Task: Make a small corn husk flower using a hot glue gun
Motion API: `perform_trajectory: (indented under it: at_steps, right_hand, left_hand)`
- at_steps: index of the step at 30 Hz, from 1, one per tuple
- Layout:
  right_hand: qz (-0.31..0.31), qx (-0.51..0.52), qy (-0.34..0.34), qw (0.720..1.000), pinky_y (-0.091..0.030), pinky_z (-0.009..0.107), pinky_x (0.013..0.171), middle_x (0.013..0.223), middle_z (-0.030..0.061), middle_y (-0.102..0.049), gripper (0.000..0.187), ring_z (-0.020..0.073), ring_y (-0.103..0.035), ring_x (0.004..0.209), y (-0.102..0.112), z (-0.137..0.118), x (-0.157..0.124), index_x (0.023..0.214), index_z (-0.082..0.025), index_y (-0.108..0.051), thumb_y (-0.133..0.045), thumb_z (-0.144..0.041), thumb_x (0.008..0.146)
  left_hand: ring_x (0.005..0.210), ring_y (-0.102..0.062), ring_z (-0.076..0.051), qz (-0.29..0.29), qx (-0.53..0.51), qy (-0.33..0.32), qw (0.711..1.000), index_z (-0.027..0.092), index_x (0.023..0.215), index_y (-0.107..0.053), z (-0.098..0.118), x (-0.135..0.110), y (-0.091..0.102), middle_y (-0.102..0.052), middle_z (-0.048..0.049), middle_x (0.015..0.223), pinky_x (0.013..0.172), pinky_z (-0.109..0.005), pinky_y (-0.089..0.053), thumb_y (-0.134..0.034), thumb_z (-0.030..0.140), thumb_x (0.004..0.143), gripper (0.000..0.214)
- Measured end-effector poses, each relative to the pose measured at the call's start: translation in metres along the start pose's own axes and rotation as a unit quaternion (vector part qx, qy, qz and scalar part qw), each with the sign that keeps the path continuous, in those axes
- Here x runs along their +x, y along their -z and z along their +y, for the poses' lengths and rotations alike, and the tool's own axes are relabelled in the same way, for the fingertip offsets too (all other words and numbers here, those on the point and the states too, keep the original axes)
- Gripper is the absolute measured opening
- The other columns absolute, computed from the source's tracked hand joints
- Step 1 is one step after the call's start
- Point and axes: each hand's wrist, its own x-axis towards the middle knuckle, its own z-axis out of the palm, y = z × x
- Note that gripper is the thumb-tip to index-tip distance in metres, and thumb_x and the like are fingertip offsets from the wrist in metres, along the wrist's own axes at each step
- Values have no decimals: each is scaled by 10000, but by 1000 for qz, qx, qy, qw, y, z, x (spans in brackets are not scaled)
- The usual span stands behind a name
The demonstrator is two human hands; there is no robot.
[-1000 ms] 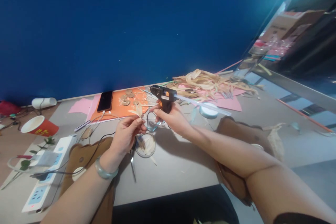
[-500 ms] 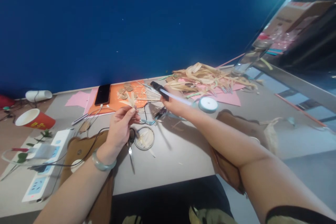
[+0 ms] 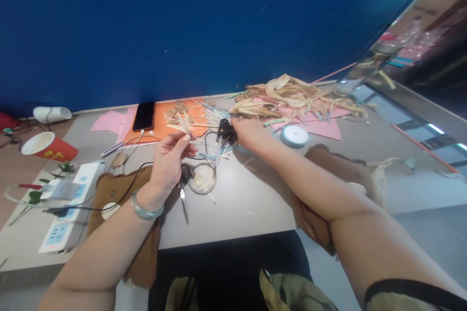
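Note:
My left hand [image 3: 168,158] is raised above the table and pinches a small bundle of dry straw pieces [image 3: 183,124] between thumb and fingers. A pale green bangle [image 3: 146,211] circles that wrist. My right hand [image 3: 250,135] reaches forward and rests on the black glue gun [image 3: 225,131], which lies low on the table with its clear glue stick pointing toward me. Its fingers are curled around the gun's handle. Below the left hand lie scissors [image 3: 183,189] and a small round dish [image 3: 203,178] holding straw scraps.
An orange sheet [image 3: 164,124] with a black phone [image 3: 144,115] lies at the back, a heap of dry husks [image 3: 292,97] on pink paper to its right. A ribbon spool [image 3: 294,136], a red cup [image 3: 47,146], a power strip [image 3: 69,204] and brown cushions [image 3: 120,204] surround the work spot.
My right hand has carried the glue gun from upright in the air down and away onto the table. My left hand has stayed raised with the straw piece.

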Motion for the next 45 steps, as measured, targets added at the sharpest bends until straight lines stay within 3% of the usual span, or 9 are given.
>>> perform_trajectory:
  at_steps: [8,14,18,24,28,32,38,42,45]
  right_hand:
    - [-12,-2,55,998,-423,363,777,1066,189,-621,356,310,-574,968,2,7,-3,1124,-122,-563,-559,-162,770]
    - [-5,89,144,986,-392,397,882,1182,151,-602,578,317,-528,1085,29,10,-15,1246,-182,-565,-631,-158,673]
    - [31,308,218,925,-429,287,787,912,78,-694,197,185,-607,850,43,-2,-25,804,-149,-682,-499,-113,740]
    - [2,429,257,866,-391,233,647,621,8,-611,241,116,-527,637,44,-23,-41,619,-144,-597,-414,-89,766]
    - [-51,458,299,836,-396,218,632,669,8,-598,244,103,-515,643,50,-28,-49,697,-140,-570,-396,-126,867]
    - [-141,519,365,760,-461,224,668,752,57,-678,208,116,-608,706,54,-30,-55,904,-106,-626,-465,-235,932]
    - [-211,532,454,682,-486,249,748,752,86,-712,172,130,-640,764,49,-34,-63,910,-98,-656,-550,-233,907]
    - [-278,490,493,663,-458,214,706,716,57,-658,228,104,-591,712,51,-39,-70,857,-121,-592,-443,-257,962]
    - [-245,456,505,691,-422,209,657,690,37,-585,271,97,-504,648,53,-44,-73,775,-141,-531,-378,-244,974]
  left_hand:
    - [531,-637,-90,-4,9,9,1000,156,808,-620,1,0,-2,-708,-9,750,512,-205,-523,-775,268,679,232]
    - [559,-631,-86,-22,15,-1,1000,161,832,-627,-3,1,0,-709,-18,771,526,-204,-516,-732,246,738,165]
    - [563,-627,-89,-28,20,-6,999,163,846,-623,-4,1,1,-708,-21,778,530,-213,-512,-716,241,756,150]
    - [565,-616,-85,-27,34,2,999,161,849,-620,-2,0,0,-700,-18,785,545,-216,-512,-727,264,742,183]
    - [564,-613,-87,-26,36,0,999,161,846,-622,-1,-1,0,-699,-24,786,539,-216,-507,-729,277,741,189]
    - [564,-615,-87,-28,34,1,999,167,841,-628,-2,-1,0,-695,-24,784,544,-216,-508,-734,283,735,190]
    - [553,-612,-82,-23,39,-1,999,165,832,-634,-3,-1,0,-697,-25,779,546,-216,-507,-732,285,736,182]
    - [545,-613,-84,-13,35,5,999,166,816,-631,-3,0,-1,-702,-20,774,532,-216,-504,-741,280,720,185]
    - [535,-612,-86,-8,33,10,999,164,807,-632,-2,0,-2,-704,-20,758,516,-211,-499,-753,278,702,197]
